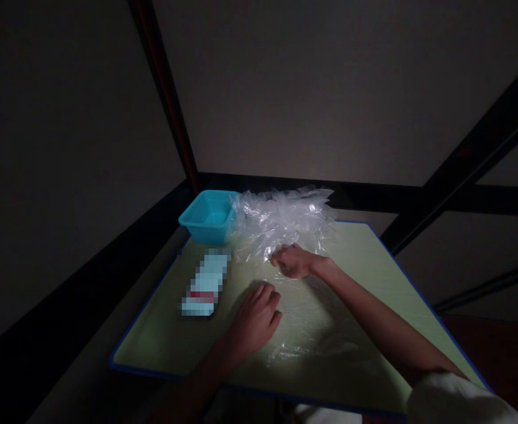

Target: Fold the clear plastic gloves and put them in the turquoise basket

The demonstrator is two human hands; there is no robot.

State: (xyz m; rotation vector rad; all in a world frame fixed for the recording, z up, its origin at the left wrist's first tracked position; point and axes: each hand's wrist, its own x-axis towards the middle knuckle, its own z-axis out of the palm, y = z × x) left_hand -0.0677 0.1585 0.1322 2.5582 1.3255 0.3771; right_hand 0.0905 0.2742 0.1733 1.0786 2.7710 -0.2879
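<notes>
Clear plastic bags [285, 221] heaped at frame centre. Left to right: turquoise basin [205, 234], right side overlapped by the heap, and pixelated slab [208, 282] below, both probably parked aside for hand room. Left hand [256, 317], lower centre: fingers together, curled, likely steadying flat film [290, 351]. Right hand [294, 261] at heap's near edge, fingers bent in; can't tell if pinching.

Right hand [292, 261] at clear plastic [285, 221], left hand [259, 318] nearer; blue basin [208, 227] beside plastic
</notes>
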